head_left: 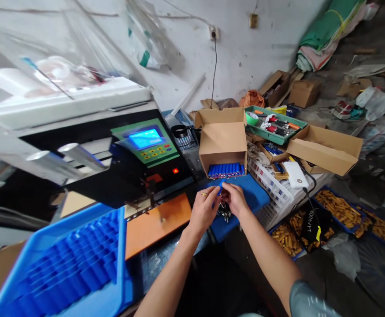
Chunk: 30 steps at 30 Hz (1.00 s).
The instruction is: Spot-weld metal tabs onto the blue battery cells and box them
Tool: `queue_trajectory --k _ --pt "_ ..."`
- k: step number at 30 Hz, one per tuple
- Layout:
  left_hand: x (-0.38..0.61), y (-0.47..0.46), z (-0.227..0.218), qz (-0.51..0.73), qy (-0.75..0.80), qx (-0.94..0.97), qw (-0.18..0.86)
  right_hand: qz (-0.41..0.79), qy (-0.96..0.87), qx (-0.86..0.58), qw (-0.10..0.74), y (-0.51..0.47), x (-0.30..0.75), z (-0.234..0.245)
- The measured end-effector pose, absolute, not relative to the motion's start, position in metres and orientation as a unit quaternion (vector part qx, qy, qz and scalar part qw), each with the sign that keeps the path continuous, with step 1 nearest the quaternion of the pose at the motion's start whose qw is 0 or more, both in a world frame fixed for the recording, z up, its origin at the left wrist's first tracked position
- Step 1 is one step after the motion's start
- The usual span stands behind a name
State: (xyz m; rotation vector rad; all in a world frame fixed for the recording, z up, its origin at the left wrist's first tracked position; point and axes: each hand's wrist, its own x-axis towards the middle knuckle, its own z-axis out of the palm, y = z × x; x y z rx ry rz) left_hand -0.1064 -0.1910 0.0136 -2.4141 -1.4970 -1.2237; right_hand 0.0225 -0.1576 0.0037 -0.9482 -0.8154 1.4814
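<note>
A small blue battery cell (222, 184) sits between the fingertips of both hands. My left hand (206, 203), with a ring on one finger, pinches it from the left. My right hand (235, 198) closes on it from the right, and the fingers hide much of it. Just below the hands, a bunch of small metallic and dark pieces (224, 212), too small to name, lies on a blue surface (252, 192). Behind my hands stands an open cardboard box (223, 136) with a row of blue cells (226, 170) in it.
At left, a blue tray (124, 264) holds many blue cylinders beside an orange plate (159, 222) and a machine with a lit screen (146, 138). To the right are a white basket (272, 185), a white power bank (295, 175) and a green tray (278, 139). Orange-yellow cylinders (338, 209) fill floor trays.
</note>
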Motion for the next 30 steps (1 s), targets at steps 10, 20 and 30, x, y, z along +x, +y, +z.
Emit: queue_trajectory --k 10,20,30 --pt "-0.067 -0.123 0.018 -0.310 -0.479 -0.819 0.062 0.252 -0.513 -0.566 0.595 -0.136 0.106 -0.040" --pt "-0.006 -0.065 0.023 -0.109 -0.498 -0.855 0.091 0.248 -0.552 -0.571 0.555 -0.136 0.111 -0.057" --pt "0.000 -0.049 0.003 -0.093 -0.506 -0.856 0.046 0.261 -0.540 -0.561 0.571 -0.139 0.113 -0.053"
